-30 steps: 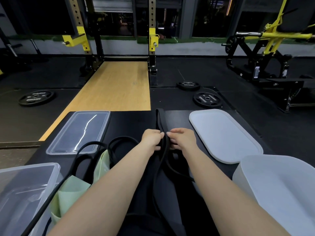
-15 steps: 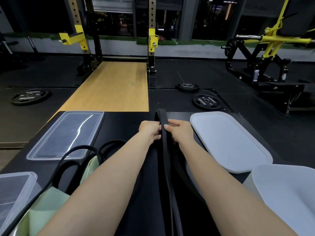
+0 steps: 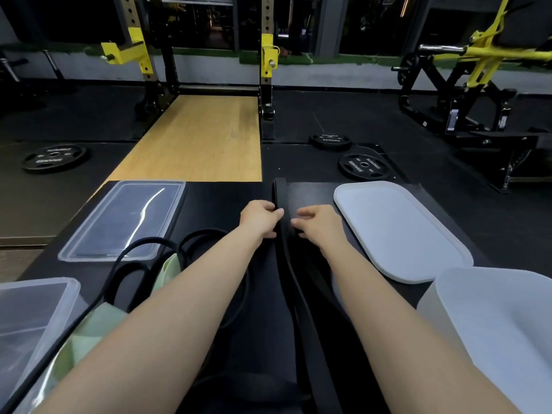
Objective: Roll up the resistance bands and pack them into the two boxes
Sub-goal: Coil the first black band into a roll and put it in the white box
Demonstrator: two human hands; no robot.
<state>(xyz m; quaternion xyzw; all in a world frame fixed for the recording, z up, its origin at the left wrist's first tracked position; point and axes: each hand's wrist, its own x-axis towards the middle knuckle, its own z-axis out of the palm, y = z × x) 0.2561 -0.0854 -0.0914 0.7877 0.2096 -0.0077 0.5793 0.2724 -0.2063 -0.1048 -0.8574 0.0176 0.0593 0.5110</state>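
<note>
— Two hands meet at the middle of the black table (image 3: pixel 227 201). What do I have in them?

— My left hand (image 3: pixel 259 218) pinches the wide black resistance band (image 3: pixel 282 204), thumb and curled fingers closed on its left edge. My right hand (image 3: pixel 318 224) has its fingers bent loosely, tips touching the band's right edge; I cannot tell whether it grips.

— Where does the band lie?

— It runs from the table's far edge back between my forearms. The clear box (image 3: pixel 33 321) sits near left, the white box (image 3: pixel 493 330) near right, with thin black bands (image 3: pixel 140 249) and a pale green band (image 3: pixel 171 268) beside the clear one.
</note>
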